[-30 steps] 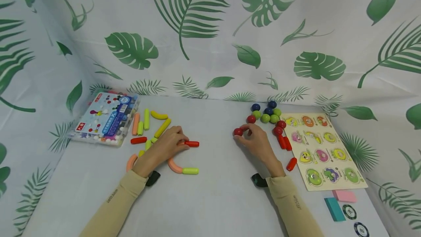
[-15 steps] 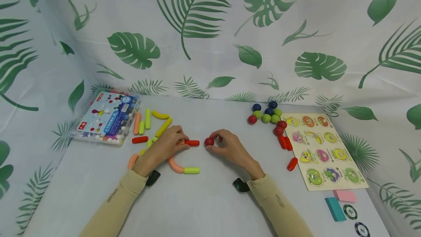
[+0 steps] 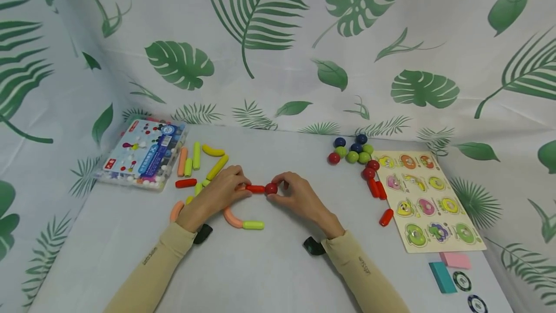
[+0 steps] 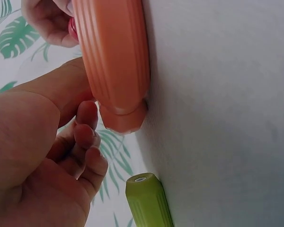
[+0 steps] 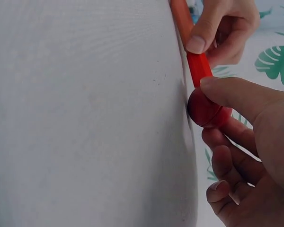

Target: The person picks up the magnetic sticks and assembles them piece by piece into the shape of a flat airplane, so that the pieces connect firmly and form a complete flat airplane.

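Note:
My left hand (image 3: 242, 187) pinches a short red stick (image 3: 255, 188) that lies on the white table (image 3: 278, 264). My right hand (image 3: 276, 191) pinches a red ball (image 3: 271, 188) between thumb and fingers, and the ball touches the stick's right end. In the right wrist view the red ball (image 5: 206, 109) meets the red stick (image 5: 199, 68) under my thumb. The left wrist view shows an orange curved stick (image 4: 116, 61) and a green stick (image 4: 149, 201) just beside the left hand's curled fingers (image 4: 87, 142).
A box of pieces (image 3: 141, 154) and several loose sticks (image 3: 195, 158) lie at the left. A cluster of balls (image 3: 354, 151), red sticks (image 3: 375, 188) and a fruit puzzle board (image 3: 427, 199) lie at the right. Pink (image 3: 455, 260) and teal (image 3: 441, 277) blocks sit near the front right.
My right hand carried the red ball leftward from near the ball cluster to the red stick's end. The left hand stayed on the stick.

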A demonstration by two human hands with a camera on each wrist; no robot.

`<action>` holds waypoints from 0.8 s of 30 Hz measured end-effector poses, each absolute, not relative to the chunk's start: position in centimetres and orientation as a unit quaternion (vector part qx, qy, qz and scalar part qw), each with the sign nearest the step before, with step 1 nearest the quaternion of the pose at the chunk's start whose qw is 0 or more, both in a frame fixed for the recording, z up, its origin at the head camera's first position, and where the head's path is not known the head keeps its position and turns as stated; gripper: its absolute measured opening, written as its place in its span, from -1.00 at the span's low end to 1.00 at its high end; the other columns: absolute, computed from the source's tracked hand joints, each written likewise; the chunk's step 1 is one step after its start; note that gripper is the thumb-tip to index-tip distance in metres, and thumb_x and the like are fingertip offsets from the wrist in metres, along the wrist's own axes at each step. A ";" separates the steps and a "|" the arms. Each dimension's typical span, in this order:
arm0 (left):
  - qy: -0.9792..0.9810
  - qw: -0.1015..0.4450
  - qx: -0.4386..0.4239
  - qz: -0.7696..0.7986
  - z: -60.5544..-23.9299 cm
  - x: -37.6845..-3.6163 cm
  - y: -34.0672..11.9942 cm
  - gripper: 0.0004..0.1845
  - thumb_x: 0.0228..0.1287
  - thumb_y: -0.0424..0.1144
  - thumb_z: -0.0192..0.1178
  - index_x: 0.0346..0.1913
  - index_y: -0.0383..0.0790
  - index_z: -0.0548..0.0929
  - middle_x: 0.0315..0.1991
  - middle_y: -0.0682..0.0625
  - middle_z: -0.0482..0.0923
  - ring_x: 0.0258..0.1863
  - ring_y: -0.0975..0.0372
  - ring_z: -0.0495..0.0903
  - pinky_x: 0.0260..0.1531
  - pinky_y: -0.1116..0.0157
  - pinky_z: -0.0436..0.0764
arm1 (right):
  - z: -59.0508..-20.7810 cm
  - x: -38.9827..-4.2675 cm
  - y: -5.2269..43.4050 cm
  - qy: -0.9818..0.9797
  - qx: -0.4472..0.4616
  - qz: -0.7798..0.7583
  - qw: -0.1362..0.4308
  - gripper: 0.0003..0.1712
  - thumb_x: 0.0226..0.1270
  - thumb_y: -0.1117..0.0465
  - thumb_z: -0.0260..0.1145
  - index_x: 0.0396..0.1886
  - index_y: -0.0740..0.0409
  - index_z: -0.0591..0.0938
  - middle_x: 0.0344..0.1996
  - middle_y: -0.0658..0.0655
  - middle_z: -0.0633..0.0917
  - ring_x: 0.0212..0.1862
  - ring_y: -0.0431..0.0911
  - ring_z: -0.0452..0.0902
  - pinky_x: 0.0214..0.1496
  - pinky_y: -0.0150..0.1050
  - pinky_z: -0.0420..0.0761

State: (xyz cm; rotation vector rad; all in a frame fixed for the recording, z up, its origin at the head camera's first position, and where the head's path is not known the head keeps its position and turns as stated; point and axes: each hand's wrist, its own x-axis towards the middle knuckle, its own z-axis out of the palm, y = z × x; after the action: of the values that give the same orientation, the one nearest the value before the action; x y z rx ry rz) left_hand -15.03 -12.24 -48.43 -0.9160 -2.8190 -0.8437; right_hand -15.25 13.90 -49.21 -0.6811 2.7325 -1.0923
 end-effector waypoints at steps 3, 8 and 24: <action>-0.914 0.029 -0.297 -0.274 -48.4 -15.0 -12.3 -0.70 0.21 -0.15 0.47 -0.06 -0.24 0.81 -0.30 0.00 0.51 -0.30 0.25 0.41 -0.27 0.36 0.47 | -49.3 -15.2 14.0 0.902 -0.230 -0.361 0.057 -0.55 0.21 0.03 0.55 0.06 -0.01 0.65 -0.15 -0.08 0.63 -0.11 -0.14 0.47 -0.08 -0.25 0.55; -0.911 0.027 -0.294 -0.289 -48.3 -14.7 -12.5 -0.71 0.22 -0.17 0.46 -0.06 -0.25 0.81 -0.29 -0.02 0.51 -0.28 0.25 0.41 -0.26 0.35 0.49 | -49.3 -15.3 14.8 0.899 -0.236 -0.366 0.053 -0.56 0.22 0.00 0.54 0.06 -0.02 0.66 -0.12 -0.09 0.66 -0.10 -0.16 0.50 -0.06 -0.25 0.57; -0.884 0.045 -0.309 -0.347 -46.7 -12.3 -13.3 -0.80 0.16 -0.22 0.49 -0.19 -0.24 0.82 -0.35 -0.03 0.52 -0.33 0.18 0.50 -0.28 0.38 0.54 | -48.5 -19.6 25.2 0.903 -0.033 -0.409 -0.132 -0.54 0.33 -0.05 0.44 0.09 0.10 0.65 -0.10 0.14 0.66 -0.08 -0.05 0.48 -0.12 -0.34 0.42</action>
State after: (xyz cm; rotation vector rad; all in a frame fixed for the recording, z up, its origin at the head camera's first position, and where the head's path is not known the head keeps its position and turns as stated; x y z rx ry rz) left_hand -12.29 -13.32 -46.69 -0.9451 -2.7002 -1.0593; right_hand -19.61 25.23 -48.48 -0.1143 3.1012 -1.4037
